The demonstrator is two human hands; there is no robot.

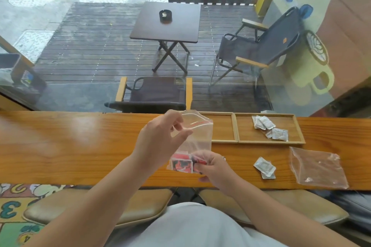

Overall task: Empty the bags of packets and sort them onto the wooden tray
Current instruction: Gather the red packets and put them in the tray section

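Note:
A clear zip bag (198, 136) hangs upright over the wooden counter, red packets (181, 164) bunched at its bottom. My left hand (160, 140) pinches the bag's top edge. My right hand (212, 168) grips its lower corner around the packets. Behind it lies the wooden tray (235, 126) with two compartments. The left compartment shows bare wood. The right one holds several white packets (269, 127). Two white packets (265, 167) lie loose on the counter. A flat, empty clear bag (319, 168) rests at the right.
The wooden counter (70, 142) runs along a window. Outside stand a small table and folding chairs. Two cushioned stools (80, 206) sit under the counter's near edge. A patterned rug lies at the lower left.

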